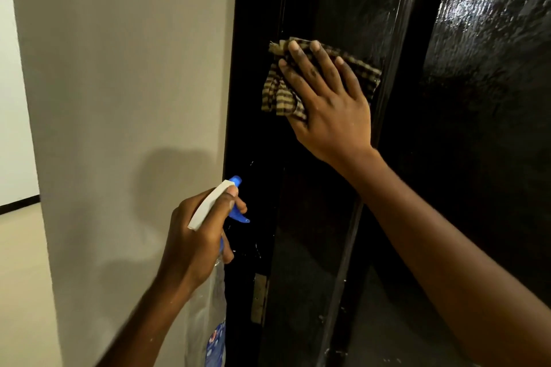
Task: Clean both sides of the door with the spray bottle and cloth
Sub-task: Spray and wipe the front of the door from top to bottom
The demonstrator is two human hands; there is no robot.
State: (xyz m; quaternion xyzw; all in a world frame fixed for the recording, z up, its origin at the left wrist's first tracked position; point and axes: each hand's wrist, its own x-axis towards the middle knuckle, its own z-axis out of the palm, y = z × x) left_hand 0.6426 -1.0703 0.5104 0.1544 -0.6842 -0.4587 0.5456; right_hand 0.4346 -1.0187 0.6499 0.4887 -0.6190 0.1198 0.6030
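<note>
A glossy black door (343, 3) fills the right half of the view, with wet streaks on its panel at the far right. My right hand (328, 98) lies flat with straight fingers on a brown-and-tan checked cloth (277, 92) and presses it against the door. Lower left, my left hand (196, 235) grips the neck of a clear spray bottle (208, 301) with a white-and-blue head. Its blue nozzle points at the door's hinge side, and a finger sits on the blue trigger.
A beige wall (125, 98) stands left of the black door frame (238, 128). A brass hinge (258, 298) sits low on the frame. Pale floor and a dark skirting strip (18, 205) show at the far left.
</note>
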